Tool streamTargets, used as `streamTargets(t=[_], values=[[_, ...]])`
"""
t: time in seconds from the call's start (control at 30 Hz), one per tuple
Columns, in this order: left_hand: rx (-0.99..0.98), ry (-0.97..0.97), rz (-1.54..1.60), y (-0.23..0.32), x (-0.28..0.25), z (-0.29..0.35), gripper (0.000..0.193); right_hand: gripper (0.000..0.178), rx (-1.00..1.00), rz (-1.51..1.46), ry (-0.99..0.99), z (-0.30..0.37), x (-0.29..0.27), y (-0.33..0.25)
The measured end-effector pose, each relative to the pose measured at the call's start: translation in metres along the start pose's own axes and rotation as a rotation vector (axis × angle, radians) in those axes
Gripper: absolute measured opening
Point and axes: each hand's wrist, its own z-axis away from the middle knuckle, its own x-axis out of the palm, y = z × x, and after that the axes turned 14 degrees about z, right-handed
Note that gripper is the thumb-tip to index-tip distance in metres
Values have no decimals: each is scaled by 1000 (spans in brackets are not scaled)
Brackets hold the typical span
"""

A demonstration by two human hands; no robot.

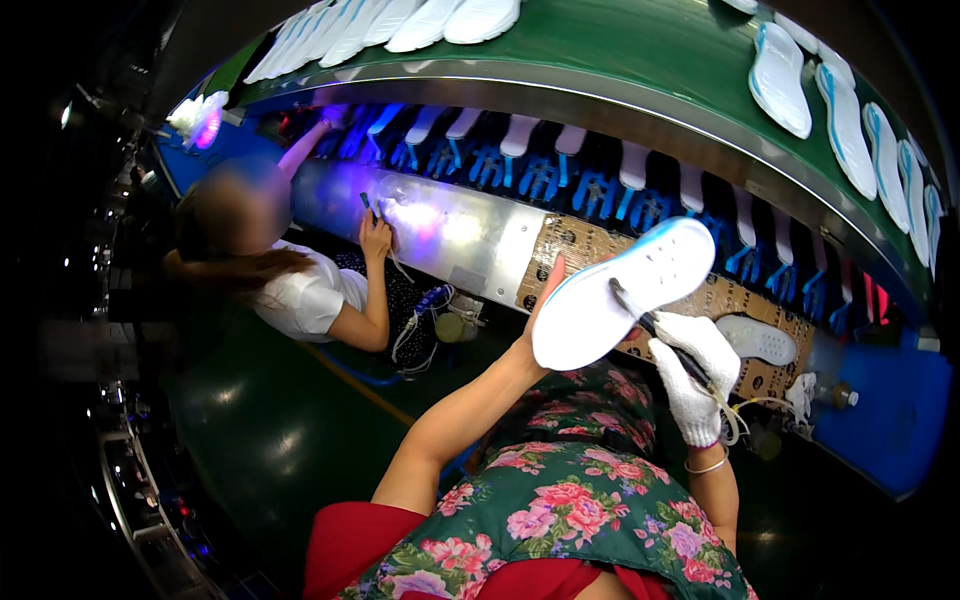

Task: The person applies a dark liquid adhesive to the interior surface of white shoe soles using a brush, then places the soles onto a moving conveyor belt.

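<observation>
A white shoe sole (575, 325) with a blue line along its edge lies tilted across my left hand (546, 296). That hand is bare, its thumb up along the sole's left side; most of the fingers are hidden beneath. My right hand (697, 365), in a white knit glove, grips a dark thin-handled brush (647, 322). The brush's bent tip is at the sole's inner surface, near the middle. A pale tube trails from the handle end beside my right wrist. Another sole (757, 342), light grey, rests on the cardboard just right of the glove.
Cardboard (565, 250) covers part of the metal bench. Behind it runs a rack of blue clamps (595, 192) holding pale soles. Above, a green conveyor (620, 50) carries several white soles. At left a co-worker (315, 290) sits holding a small tool. A blue panel (890, 410) stands right.
</observation>
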Motion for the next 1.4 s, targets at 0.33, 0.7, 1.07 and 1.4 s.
streamTargets(t=[0.33, 0.7, 1.07, 1.4], values=[[190, -38, -287, -34, -10, -1, 100, 23, -182, 49, 177, -22, -3, -20], [218, 107, -492, -58, -21, -4, 101, 41, -211, 155, 186, -17, 8, -16], [185, 148, -334, -56, -48, -17, 97, 25, -68, 20, 387, -27, 11, -40], [125, 81, -193, -45, -61, -24, 98, 26, -100, 68, 320, -14, 15, -28]])
